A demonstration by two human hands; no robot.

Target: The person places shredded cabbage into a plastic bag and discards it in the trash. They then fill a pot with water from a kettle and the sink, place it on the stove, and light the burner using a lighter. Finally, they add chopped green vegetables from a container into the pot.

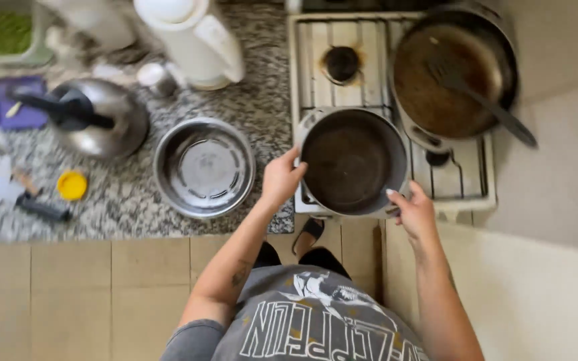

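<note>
Presently, a steel bowl (204, 167) is seen on the granite desk (128, 200). At its three o'clock, a dark pot (352, 160) on the white stove (463, 184) is gripped by the left hand (281, 177) and right hand (414, 212), fingers curled on opposite rims.

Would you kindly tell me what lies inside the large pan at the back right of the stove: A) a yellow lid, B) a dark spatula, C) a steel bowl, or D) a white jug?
B: a dark spatula rests in the large pan, its handle sticking out over the rim.
</note>
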